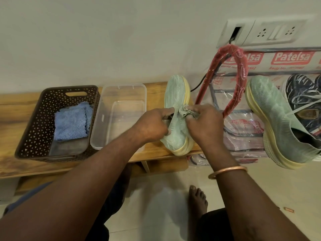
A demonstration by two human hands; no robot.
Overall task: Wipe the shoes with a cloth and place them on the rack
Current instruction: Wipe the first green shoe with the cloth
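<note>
**On the table: one green shoe under the cloth**

Near the right end of the wooden table (pixel 13 108), a pale green knit shoe (pixel 175 94) stands tipped on its side. Its toe points toward the wall and its thick, cream-yellow foam sole faces right. The upper is a fine woven mesh with no laces showing.

The left grip (pixel 152 124) has its fingers curled round the shoe's collar edge and holds it steady. The right grip (pixel 203 124) pinches a small crumpled greenish-grey cloth (pixel 186 112) and presses it against the middle of the upper. A copper-coloured bangle (pixel 227 171) circles that wrist.

There are three shoes in all. The second green shoe (pixel 271 115), a match for the first, leans heel-down on the rack (pixel 243 141) to the right. This rack is wrapped in clear printed plastic. One dark blue shoe with white streaks and pale laces (pixel 302 91) lies just behind the second green shoe.

A red padded loop (pixel 241 73) arches between the two green shoes.

Two containers sit side by side at the left of the table. One is a brown perforated plastic basket (pixel 38 115) holding folded blue terry cloths (pixel 71 122). The other is a clear rectangular plastic tub (pixel 104 110).
</note>
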